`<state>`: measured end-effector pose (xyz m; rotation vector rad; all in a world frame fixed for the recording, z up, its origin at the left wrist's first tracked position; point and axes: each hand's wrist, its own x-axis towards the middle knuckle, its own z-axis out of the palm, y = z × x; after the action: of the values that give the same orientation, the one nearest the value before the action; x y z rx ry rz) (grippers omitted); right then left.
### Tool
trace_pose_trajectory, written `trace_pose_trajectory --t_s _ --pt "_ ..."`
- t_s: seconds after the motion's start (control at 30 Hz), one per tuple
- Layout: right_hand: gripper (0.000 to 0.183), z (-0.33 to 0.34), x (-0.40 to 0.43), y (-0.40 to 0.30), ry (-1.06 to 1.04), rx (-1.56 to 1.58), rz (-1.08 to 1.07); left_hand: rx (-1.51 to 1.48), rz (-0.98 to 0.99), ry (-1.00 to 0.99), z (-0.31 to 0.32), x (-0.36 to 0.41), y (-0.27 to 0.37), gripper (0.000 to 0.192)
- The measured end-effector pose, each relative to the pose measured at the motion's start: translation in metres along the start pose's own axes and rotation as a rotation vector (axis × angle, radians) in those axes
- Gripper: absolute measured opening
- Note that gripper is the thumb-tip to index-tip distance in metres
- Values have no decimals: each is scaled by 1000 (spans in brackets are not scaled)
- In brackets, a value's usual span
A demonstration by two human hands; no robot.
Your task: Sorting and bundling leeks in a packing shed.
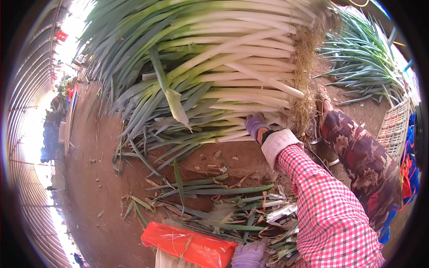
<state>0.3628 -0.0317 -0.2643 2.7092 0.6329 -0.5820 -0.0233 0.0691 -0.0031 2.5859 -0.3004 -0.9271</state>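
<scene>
A large heap of long green onions (244, 52) lies before me, with pale stalks, dark green tops to the left and dry roots (303, 57) to the right. My right hand (256, 126), in a purple glove, is at the heap's near edge, its fingers curled about the white stalks (234, 135); the fingertips are hidden among them. At the bottom edge, my left hand (249, 255), also gloved, is beside a red plastic-wrapped bundle (189, 244) tied with string. The frame cuts this hand off, and whether it grips anything is unclear.
Torn onion leaves and peelings (228, 204) litter the dirt floor (94, 174) on the near side. To the right are a camouflage-clad leg (355, 150), a woven basket (395, 124) and another bunch of green onions (365, 60). A ribbed wall (28, 134) curves along the left.
</scene>
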Motion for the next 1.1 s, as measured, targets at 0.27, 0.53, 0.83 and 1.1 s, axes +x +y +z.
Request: trace_pose_trajectory --t_s 0.27,0.53,0.83,1.1 --pt "21 -6 -181 -18 -176 143 -510 33 -24 -83 -2 -2 11 52" --pt "40 -21 -312 -30 -492 964 -520 116 -88 -73 -8 -2 21 51" --pt "23 -111 -467 37 -916 1374 -154 127 -55 458 14 16 19 68" --pt "27 -77 -540 115 -772 1304 -276 245 135 626 -8 20 -20 33"
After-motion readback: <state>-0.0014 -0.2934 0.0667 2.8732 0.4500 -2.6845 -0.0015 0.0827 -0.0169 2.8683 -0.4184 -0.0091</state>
